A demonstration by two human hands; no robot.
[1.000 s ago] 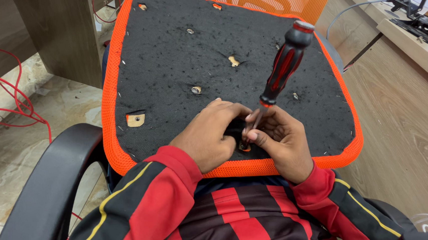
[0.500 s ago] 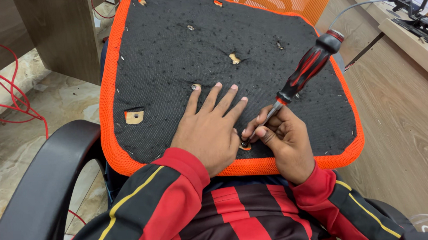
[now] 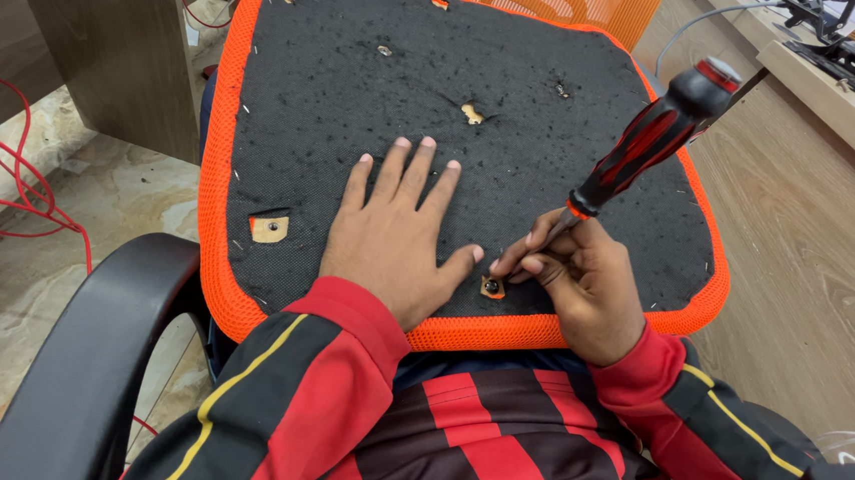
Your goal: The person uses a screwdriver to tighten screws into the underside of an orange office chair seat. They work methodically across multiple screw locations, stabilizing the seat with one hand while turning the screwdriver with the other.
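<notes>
An upturned chair seat [image 3: 581,139], black felt underside with an orange mesh rim, rests on my lap. My left hand [image 3: 397,234] lies flat on the felt with fingers spread, thumb beside a small screw hole [image 3: 492,287] near the front edge. My right hand [image 3: 576,280] grips the shaft of a red and black screwdriver [image 3: 656,139], whose tip points down at that hole. The handle tilts up and to the right. Both my sleeves are red and black striped.
A black chair armrest [image 3: 87,384] curves at lower left. Red cables [image 3: 13,189] lie on the stone floor at left. A wooden desk leg [image 3: 125,71] stands behind. A wooden surface [image 3: 809,243] with a shelf of tools sits at right. Other screw holes [image 3: 269,227] dot the felt.
My left hand has opened from a closed grip near the screwdriver tip and now lies flat on the felt. The screwdriver handle has tilted further right.
</notes>
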